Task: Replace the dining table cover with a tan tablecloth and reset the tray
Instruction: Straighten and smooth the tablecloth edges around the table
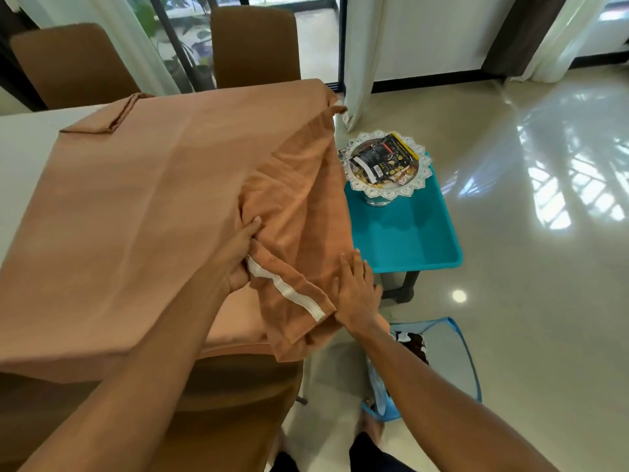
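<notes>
- Head view looks down on a tan tablecloth [136, 206] partly spread over the dining table [23, 137], whose pale top shows bare at nine to ten o'clock.
- A folded flap of the cloth lies at eleven o'clock, and a bunched corner with a white hem strip [289, 291] hangs off the table edge near the centre.
- Left hand [238, 257] grips a fold of the tablecloth just left of the white strip, fingers curled into the fabric.
- Right hand [355, 291] lies flat with fingers spread against the hanging cloth, at the right end of the strip; it presses rather than grips.
- At one to two o'clock from the hands, a silver tray [386, 165] with a scalloped rim holds dark snack packets [381, 158]; it stands at the far end of a teal stool [408, 233], beside the table and apart from it.
- At five o'clock a blue mesh basket [452, 362] sits on the glossy floor [527, 301] with dark fabric inside.
- Brown chairs [75, 63] stand beyond the table at eleven and twelve o'clock, and another chair back is at six o'clock under the arms.
</notes>
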A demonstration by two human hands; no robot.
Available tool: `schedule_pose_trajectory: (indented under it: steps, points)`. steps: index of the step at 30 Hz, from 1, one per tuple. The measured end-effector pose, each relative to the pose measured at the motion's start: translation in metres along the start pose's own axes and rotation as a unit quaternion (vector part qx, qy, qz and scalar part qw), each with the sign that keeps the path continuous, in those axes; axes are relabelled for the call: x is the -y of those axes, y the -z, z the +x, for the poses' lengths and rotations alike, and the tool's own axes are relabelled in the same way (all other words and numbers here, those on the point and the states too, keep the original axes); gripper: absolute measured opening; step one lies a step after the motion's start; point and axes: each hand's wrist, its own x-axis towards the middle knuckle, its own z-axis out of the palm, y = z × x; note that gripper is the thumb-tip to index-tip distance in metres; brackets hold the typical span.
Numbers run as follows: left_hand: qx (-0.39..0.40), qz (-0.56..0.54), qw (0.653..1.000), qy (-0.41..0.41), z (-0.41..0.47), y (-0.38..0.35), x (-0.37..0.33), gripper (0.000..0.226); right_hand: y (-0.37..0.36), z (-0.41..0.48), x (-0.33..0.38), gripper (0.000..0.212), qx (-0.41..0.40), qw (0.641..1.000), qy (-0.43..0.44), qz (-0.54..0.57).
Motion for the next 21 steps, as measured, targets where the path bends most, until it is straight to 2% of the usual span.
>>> schedule_pose_trajectory:
  steps: [3,6,8,11,14,16,18,21]
  points:
    - [0.038,0.019,0.999,0.004,-0.003,0.018,-0.005,0.057,0.003,0.01,0.026,0.058,-0.067,0.997,0.035,0.007]
    - [0.068,0.03,0.997,-0.03,-0.012,0.029,-0.015,0.06,-0.008,0.021,0.055,0.067,-0.015,0.999,0.033,0.002]
    - [0.026,0.043,0.995,-0.081,-0.016,0.032,-0.022,0.05,-0.019,0.022,0.055,0.072,0.021,0.998,0.028,-0.049]
    - [-0.043,0.07,0.987,-0.139,-0.015,0.046,-0.035,0.031,-0.025,0.017,0.048,0.076,0.019,0.995,0.032,-0.097]
    - [-0.077,0.124,0.976,-0.162,-0.01,0.088,-0.054,0.036,-0.023,0.017,0.052,0.076,0.024,0.994,0.028,-0.105]
    - [-0.1,0.255,0.944,-0.185,-0.006,0.129,-0.065,0.049,-0.019,0.016,0.054,0.076,0.029,0.994,0.028,-0.105]
    - [-0.153,0.35,0.908,-0.171,-0.002,0.173,-0.076,0.073,-0.017,0.015,0.053,0.078,0.042,0.993,0.027,-0.107]
    - [-0.228,0.415,0.862,-0.182,0.007,0.233,-0.088,0.067,-0.012,0.017,0.052,0.078,0.065,0.991,0.018,-0.116]
